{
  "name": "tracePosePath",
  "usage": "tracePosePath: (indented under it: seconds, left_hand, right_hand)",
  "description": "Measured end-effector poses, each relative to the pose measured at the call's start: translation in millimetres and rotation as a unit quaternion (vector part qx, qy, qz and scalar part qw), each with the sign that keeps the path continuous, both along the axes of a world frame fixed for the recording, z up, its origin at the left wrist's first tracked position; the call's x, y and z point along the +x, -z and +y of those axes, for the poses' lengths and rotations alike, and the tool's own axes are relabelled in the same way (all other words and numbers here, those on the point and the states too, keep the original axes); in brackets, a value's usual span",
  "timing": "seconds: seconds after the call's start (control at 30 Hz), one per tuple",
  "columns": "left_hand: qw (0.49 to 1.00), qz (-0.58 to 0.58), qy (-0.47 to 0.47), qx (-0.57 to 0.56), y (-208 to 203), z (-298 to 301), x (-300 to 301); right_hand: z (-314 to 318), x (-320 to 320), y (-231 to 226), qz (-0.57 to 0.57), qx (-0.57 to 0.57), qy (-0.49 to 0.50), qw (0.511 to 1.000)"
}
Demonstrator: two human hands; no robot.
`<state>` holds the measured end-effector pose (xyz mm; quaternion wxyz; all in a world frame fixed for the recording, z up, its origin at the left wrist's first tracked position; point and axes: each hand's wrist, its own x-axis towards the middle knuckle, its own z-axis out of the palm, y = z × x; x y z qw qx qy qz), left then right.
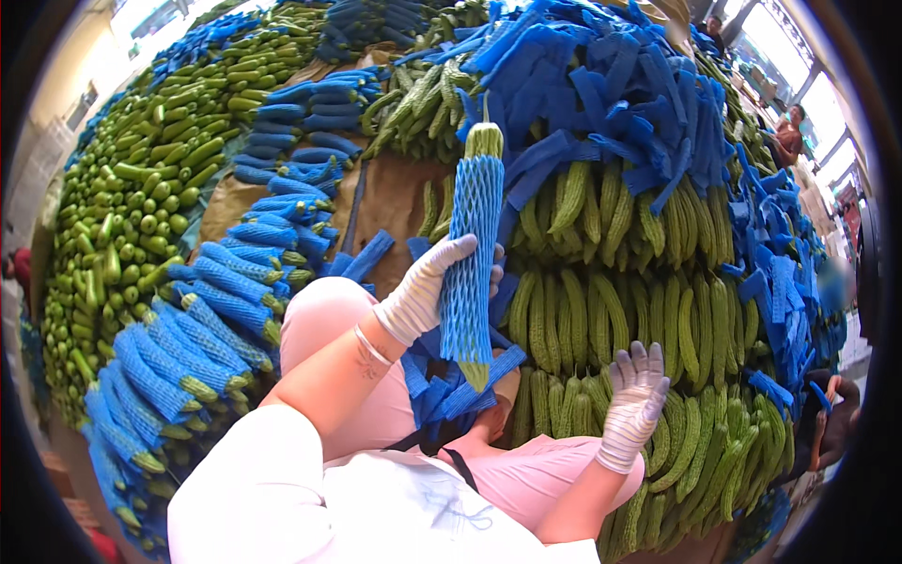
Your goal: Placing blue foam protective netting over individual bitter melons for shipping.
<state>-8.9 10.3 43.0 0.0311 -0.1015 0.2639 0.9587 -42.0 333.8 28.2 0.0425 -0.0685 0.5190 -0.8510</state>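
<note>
You are sitting among the produce, apparently finishing the sleeving of one bitter gourd (484, 141). It is standing almost upright above your lap, a blue net sleeve (470, 235) covering its length while both green ends are poking out. The next move is seemingly calling for a check that the netting is sitting evenly, then for laying the gourd beside its wrapped fellows. Your gloved left hand (420, 291) is closing its grip around the sleeved middle, fingertips just showing on the far side. Your gloved right hand (634, 409) is holding nothing, its grip standing wide open, fingers extended in front of the stacked bare gourds (571, 320). Loose netting pieces (470, 399) are lying between your knees. To your left, wrapped gourds (155, 371) are forming a long curving row; beyond the bare stacks, a heap of blue sleeves (611, 75) is spilling over more gourds. Farther off at left, smooth green vegetables (160, 188) are filling a broad pile, while a person (787, 141) is appearing at far right.
</note>
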Motion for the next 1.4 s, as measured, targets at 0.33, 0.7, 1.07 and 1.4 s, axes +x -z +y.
tracePosePath:
  seconds: [0.33, 0.7, 1.07, 1.4]
  left_hand:
    - [0.954, 0.025, -0.299, -0.007, -34, -118, 69]
    - [0.852, -0.135, -0.506, -0.020, 62, -262, 138]
    - [0.595, -0.413, -0.683, -0.100, 110, -504, 274]
    - [0.361, -0.660, -0.561, -0.345, 160, -544, 394]
  right_hand:
    - [64, -78, 44, -0.077, 0.237, -0.130, 0.960]
    - [16, -56, 60, -0.012, 0.584, -0.228, 0.779]
    - [-55, -85, 68, -0.048, 0.678, -0.293, 0.672]
    - [-90, -98, 91, -0.020, 0.712, -0.339, 0.614]
